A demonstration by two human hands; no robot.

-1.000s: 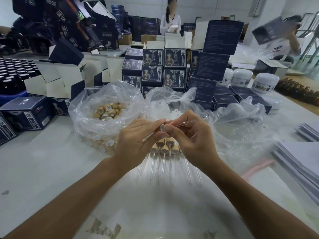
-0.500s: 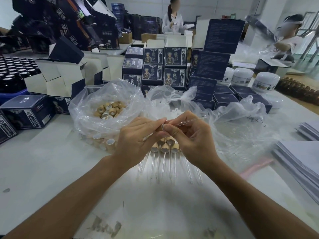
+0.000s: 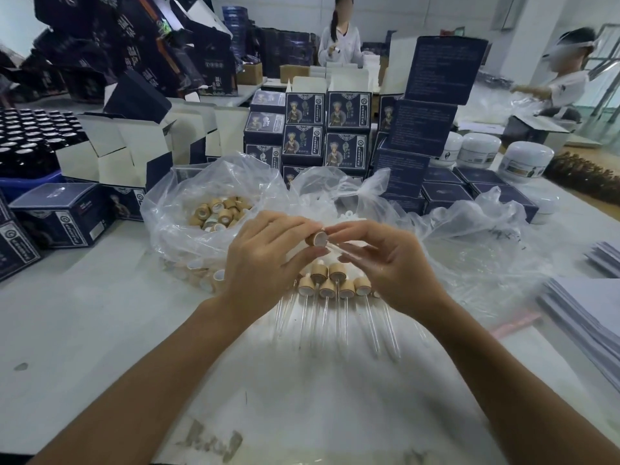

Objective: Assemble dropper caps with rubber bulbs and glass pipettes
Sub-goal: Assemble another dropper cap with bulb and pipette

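My left hand (image 3: 268, 263) pinches a tan dropper cap (image 3: 317, 238) between thumb and fingertips, its white inner end facing me. My right hand (image 3: 392, 266) pinches a thin glass pipette (image 3: 340, 248) whose end meets the cap, with the index fingertip touching the cap's rim. Below the hands, several assembled droppers (image 3: 330, 286) lie side by side on the table, glass tubes pointing toward me. A clear bag of loose tan caps (image 3: 218, 213) sits to the left. A second clear bag (image 3: 349, 213) with white rubber parts lies behind the hands.
Dark blue product boxes (image 3: 330, 129) are stacked behind the bags, with open cartons (image 3: 127, 149) and dark bottles (image 3: 30, 139) at the left. White jars (image 3: 525, 162) stand at the right, paper stacks (image 3: 590, 310) near the right edge. Two people work in the background.
The pipette, which pointed up and to the right past my right hand, now slants down into the right hand. The cap has turned so its white inside shows.
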